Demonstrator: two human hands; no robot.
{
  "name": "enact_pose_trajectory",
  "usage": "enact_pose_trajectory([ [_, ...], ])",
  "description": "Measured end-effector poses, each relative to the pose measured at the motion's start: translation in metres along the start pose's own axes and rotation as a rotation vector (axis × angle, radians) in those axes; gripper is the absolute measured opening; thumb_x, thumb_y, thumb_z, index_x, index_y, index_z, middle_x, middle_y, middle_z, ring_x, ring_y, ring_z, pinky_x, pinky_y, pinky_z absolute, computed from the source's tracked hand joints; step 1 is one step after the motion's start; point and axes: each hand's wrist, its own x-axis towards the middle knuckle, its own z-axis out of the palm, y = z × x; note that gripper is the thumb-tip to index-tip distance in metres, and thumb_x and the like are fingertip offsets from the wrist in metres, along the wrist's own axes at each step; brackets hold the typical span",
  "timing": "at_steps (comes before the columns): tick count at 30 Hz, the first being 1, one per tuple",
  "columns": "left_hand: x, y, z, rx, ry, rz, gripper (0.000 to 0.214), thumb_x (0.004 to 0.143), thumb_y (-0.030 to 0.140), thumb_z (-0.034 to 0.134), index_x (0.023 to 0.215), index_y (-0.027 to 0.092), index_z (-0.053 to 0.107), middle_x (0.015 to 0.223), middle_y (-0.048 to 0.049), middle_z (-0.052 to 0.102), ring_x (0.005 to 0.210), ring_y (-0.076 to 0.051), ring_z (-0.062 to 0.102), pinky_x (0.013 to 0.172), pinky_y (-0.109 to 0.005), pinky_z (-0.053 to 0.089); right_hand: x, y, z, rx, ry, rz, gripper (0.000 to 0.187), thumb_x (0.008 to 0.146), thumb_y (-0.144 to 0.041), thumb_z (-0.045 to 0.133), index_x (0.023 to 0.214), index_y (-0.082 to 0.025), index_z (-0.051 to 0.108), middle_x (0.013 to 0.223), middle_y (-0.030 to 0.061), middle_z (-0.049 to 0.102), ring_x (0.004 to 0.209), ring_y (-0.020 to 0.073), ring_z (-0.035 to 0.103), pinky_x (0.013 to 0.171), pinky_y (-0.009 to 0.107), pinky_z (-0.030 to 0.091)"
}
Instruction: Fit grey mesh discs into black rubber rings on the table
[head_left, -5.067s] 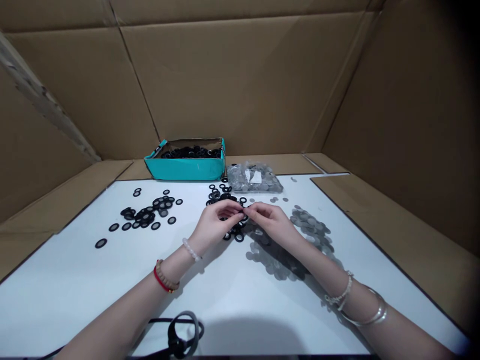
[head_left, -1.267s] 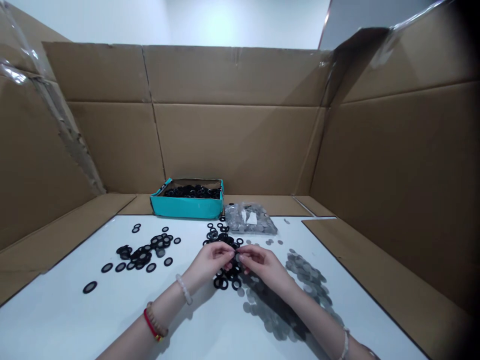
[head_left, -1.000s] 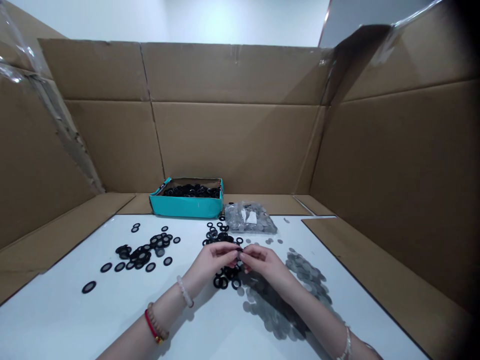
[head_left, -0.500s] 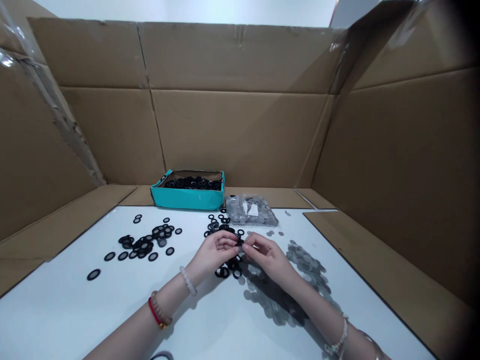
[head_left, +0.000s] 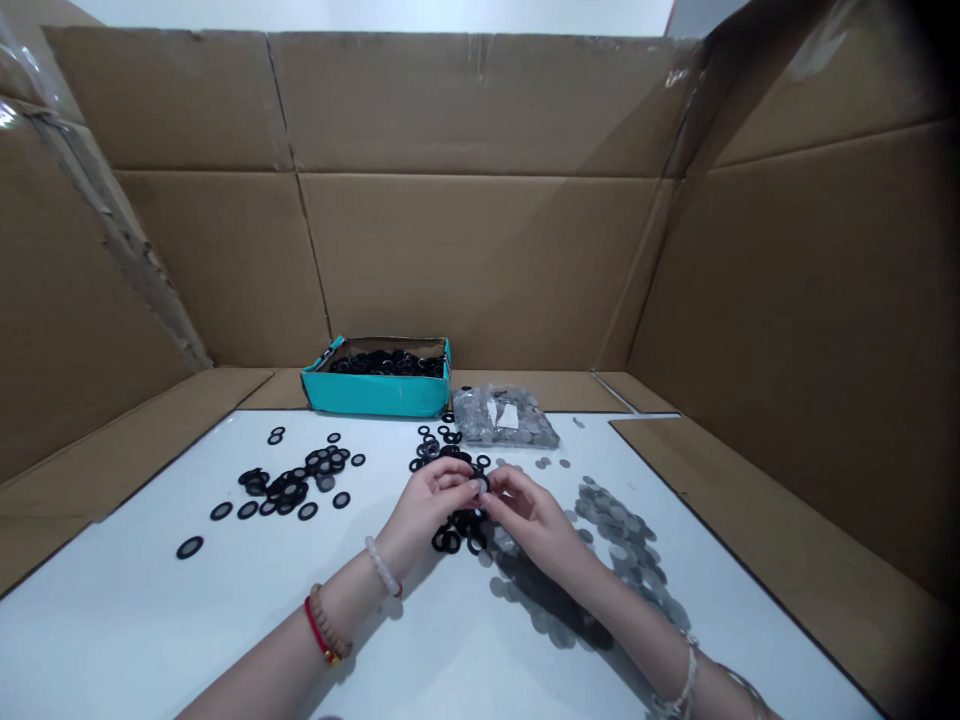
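My left hand [head_left: 429, 505] pinches a small black ring [head_left: 486, 482] between thumb and fingers, above the table. A pale grey disc [head_left: 481, 487] shows in the ring's opening. On the other side, my right hand [head_left: 536, 518] has thumb and fingertips closed at the ring's edge. Loose black rings [head_left: 450, 542] lie in a heap beneath and behind my hands. Thin translucent grey discs [head_left: 616, 522] are spread beside and under my right forearm. To the left lies a group of black rings with grey centres [head_left: 291, 490].
A turquoise box [head_left: 375, 395] full of black rings stands at the back. Beside it lies a clear plastic bag [head_left: 502, 418] of grey discs with a white label. Tall cardboard walls [head_left: 480, 270] enclose the white table [head_left: 150, 620] at the back and both sides.
The ring between my hands has turned toward me, so its face and the pale disc now show. Both hands remain nearly in place, fingertips together.
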Motion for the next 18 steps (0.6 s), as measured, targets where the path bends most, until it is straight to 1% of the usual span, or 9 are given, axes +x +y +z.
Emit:
enact_pose_trajectory([
  [4, 0.0, 0.006, -0.008, 0.346, -0.118, 0.201, 0.022, 0.07, 0.021, 0.063, 0.089, 0.016, 0.056, 0.088, -0.0055, 0.06, 0.083, -0.015, 0.057, 0.077, -0.027, 0.047, 0.0, -0.001, -0.007, -0.126, -0.14, 0.02, 0.017, 0.086, -0.035, 0.046, 0.083, -0.02, 0.052, 0.076, 0.0008, 0.051, 0.07, 0.0147, 0.047, 0.063, 0.025, 0.038],
  [6, -0.002, 0.008, -0.01, 0.501, -0.158, 0.271, 0.019, 0.072, 0.019, 0.059, 0.091, 0.017, 0.056, 0.09, -0.0054, 0.061, 0.083, -0.016, 0.057, 0.077, -0.027, 0.046, 0.0, -0.003, -0.01, -0.199, -0.174, 0.029, 0.016, 0.086, -0.033, 0.046, 0.081, -0.019, 0.052, 0.074, 0.0005, 0.051, 0.069, 0.0147, 0.046, 0.061, 0.025, 0.037],
  [9, -0.005, 0.009, -0.009, 0.668, -0.179, 0.297, 0.014, 0.076, 0.018, 0.052, 0.09, 0.017, 0.055, 0.085, -0.0047, 0.061, 0.08, -0.016, 0.056, 0.074, -0.027, 0.045, -0.001, -0.006, -0.012, -0.252, -0.158, 0.014, 0.014, 0.085, -0.03, 0.046, 0.076, -0.019, 0.049, 0.07, -0.0006, 0.048, 0.067, 0.0142, 0.044, 0.059, 0.024, 0.035],
  [12, -0.009, 0.008, -0.006, 0.754, -0.203, 0.317, 0.014, 0.082, 0.018, 0.042, 0.091, 0.018, 0.053, 0.089, -0.006, 0.06, 0.084, -0.017, 0.055, 0.075, -0.028, 0.043, -0.002, -0.008, -0.009, -0.255, -0.135, -0.024, 0.014, 0.085, -0.025, 0.044, 0.073, -0.019, 0.045, 0.069, -0.0015, 0.046, 0.066, 0.0137, 0.043, 0.059, 0.024, 0.034],
  [15, -0.011, 0.009, -0.004, 0.81, -0.209, 0.329, 0.019, 0.085, 0.017, 0.036, 0.093, 0.018, 0.053, 0.095, -0.0079, 0.059, 0.091, -0.019, 0.053, 0.08, -0.029, 0.042, -0.004, -0.009, -0.007, -0.261, -0.086, -0.071, 0.014, 0.086, -0.022, 0.042, 0.072, -0.02, 0.042, 0.07, -0.0017, 0.044, 0.067, 0.0136, 0.042, 0.061, 0.024, 0.033],
  [18, -0.013, 0.011, -0.003, 0.808, -0.206, 0.312, 0.02, 0.085, 0.017, 0.035, 0.094, 0.018, 0.053, 0.096, -0.0081, 0.059, 0.093, -0.02, 0.053, 0.081, -0.029, 0.041, -0.005, -0.008, -0.005, -0.254, -0.04, -0.104, 0.014, 0.086, -0.022, 0.041, 0.072, -0.02, 0.04, 0.071, -0.0017, 0.043, 0.065, 0.0136, 0.04, 0.061, 0.025, 0.033],
])
